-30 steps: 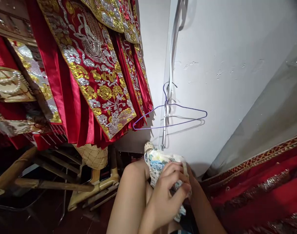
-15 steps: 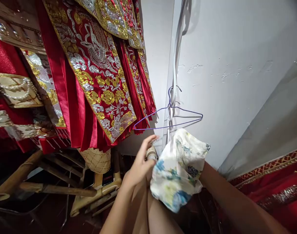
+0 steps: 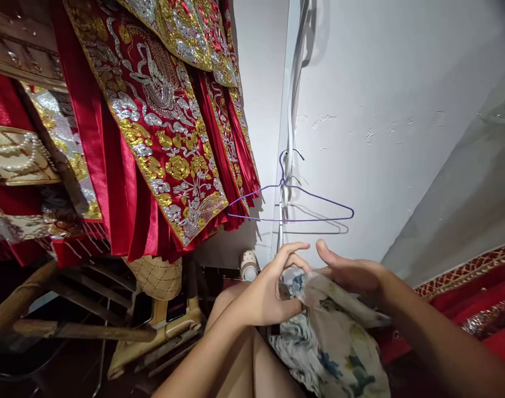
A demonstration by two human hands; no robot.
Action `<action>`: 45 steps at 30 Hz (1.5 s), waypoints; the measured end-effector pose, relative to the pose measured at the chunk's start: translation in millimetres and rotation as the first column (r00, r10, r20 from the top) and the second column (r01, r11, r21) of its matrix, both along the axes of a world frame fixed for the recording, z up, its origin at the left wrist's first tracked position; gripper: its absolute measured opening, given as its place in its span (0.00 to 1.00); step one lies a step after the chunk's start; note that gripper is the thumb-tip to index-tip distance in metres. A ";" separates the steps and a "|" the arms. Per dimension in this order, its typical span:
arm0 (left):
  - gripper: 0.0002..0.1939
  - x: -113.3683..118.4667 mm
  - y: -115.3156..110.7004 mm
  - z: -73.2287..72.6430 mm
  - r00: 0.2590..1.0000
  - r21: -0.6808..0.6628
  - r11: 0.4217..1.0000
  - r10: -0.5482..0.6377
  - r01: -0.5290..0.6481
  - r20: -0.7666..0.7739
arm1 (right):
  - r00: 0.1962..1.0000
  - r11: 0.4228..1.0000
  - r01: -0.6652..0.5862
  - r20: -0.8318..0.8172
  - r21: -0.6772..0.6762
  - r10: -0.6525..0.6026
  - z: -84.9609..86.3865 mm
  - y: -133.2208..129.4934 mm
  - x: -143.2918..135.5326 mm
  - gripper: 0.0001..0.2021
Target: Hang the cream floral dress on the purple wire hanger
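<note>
A white floral cloth (image 3: 339, 337) with blue, green and yellow flowers hangs bunched in front of my knees, its lower part in loose folds. My left hand (image 3: 273, 293) has its thumb and curled fingers closed on the gathered upper edge, with the index finger raised. Beside it, my right hand (image 3: 356, 273) lies along the top of the cloth, its thumb standing up and apart. The right fingers point toward the left hand and are partly hidden by the cloth. Above both hands, a thin purple wire hanger (image 3: 292, 219) hangs bare.
Red gold-and-silver embroidered garments (image 3: 169, 138) hang at left. Below them are a bamboo chair (image 3: 165, 340) and a quilted cream piece (image 3: 157, 276). A white strap (image 3: 292, 83) runs down the wall (image 3: 372, 72). Red trimmed fabric (image 3: 476, 304) lies at right.
The cloth has moved down and right and now hangs lower. My left hand has come right and closed on it. My right hand, earlier covered by the cloth, now shows. The hanger has turned slightly.
</note>
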State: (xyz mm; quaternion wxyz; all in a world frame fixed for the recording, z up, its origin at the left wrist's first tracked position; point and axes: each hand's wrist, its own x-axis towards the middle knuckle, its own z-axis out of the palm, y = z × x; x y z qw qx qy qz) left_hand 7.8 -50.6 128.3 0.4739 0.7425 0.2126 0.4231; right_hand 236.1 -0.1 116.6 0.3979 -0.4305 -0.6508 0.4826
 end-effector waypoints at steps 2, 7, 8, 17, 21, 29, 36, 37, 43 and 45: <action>0.31 -0.1 2.6 -9.7 0.994 -0.046 0.999 -0.030 0.025 -0.107 | 0.984 0.986 -0.159 0.075 -0.056 0.163 12.5 4.2 13.6 0.15; 0.13 -8.1 -0.8 -49.9 0.888 -0.318 0.923 -0.322 0.217 -0.329 | 0.936 0.955 -0.292 0.190 -0.046 0.295 35.8 9.1 36.5 0.10; 0.14 -10.2 -6.0 -58.8 0.873 -0.358 0.906 -0.351 0.225 -0.338 | 0.938 0.962 -0.272 0.226 0.009 0.263 37.4 10.5 36.0 0.07; 0.11 -20.9 -46.5 -74.0 0.998 -0.557 0.829 0.019 -0.045 -0.053 | 0.940 0.861 0.277 0.064 0.427 -0.334 5.8 71.0 10.1 0.29; 0.12 -53.9 -20.4 -38.2 0.950 -0.240 0.940 0.180 -0.242 -0.253 | 0.959 0.891 0.204 0.099 0.407 -0.264 -16.7 96.3 2.9 0.19; 0.06 -110.9 30.8 0.1 0.545 0.331 0.609 0.793 -0.721 -0.272 | 0.910 0.819 0.300 0.112 0.489 -0.400 -18.2 73.9 11.3 0.08; 0.19 -94.6 57.0 36.6 0.009 0.647 0.421 0.842 -0.636 -0.539 | 0.905 0.837 0.370 0.046 0.403 -0.422 -9.7 51.1 20.9 0.11; 0.20 -92.2 64.3 42.2 0.079 0.635 0.443 0.852 -0.633 -0.517 | 0.909 0.843 0.370 0.035 0.391 -0.415 -9.3 48.8 19.7 0.10; 0.22 -65.9 97.5 45.5 0.626 0.448 0.600 0.772 -0.662 -0.109 | 0.965 0.888 0.249 -0.021 0.386 -0.261 -15.7 28.9 -3.8 0.05; 0.23 -60.3 99.4 39.9 0.619 0.420 0.574 0.785 -0.703 -0.036 | 0.958 0.881 0.286 -0.080 0.378 -0.276 -19.4 22.3 -4.6 0.15</action>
